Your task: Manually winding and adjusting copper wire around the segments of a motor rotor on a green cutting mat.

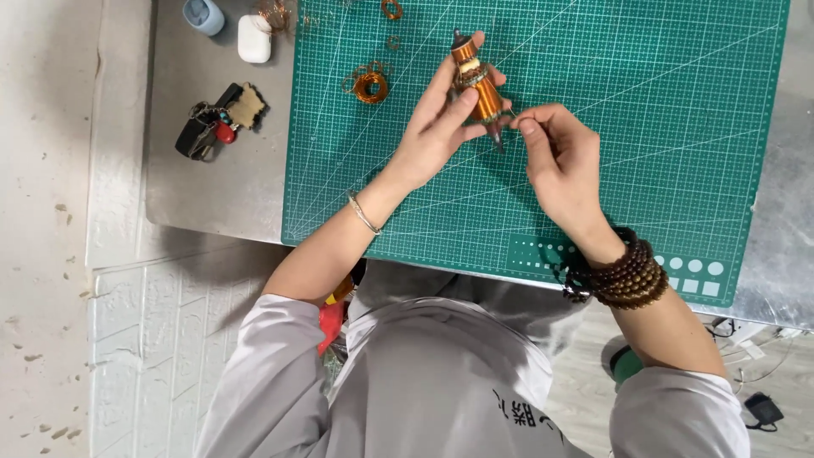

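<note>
My left hand (437, 127) holds a small motor rotor (475, 83) wound with copper wire, upright above the green cutting mat (593, 187). Its metal shaft sticks out at both ends. My right hand (555, 157) is pinched shut just right of the rotor's lower end, gripping a thin copper wire (515, 113) that runs from the winding. A thin bangle sits on my left wrist and dark bead bracelets on my right.
A loose coil of copper wire (370, 85) and smaller wire scraps (391, 10) lie on the mat's upper left. On the grey metal table (212, 187) left of the mat are a key bunch (216, 119), a white earbud case (253, 38) and a pale blue object (204, 15).
</note>
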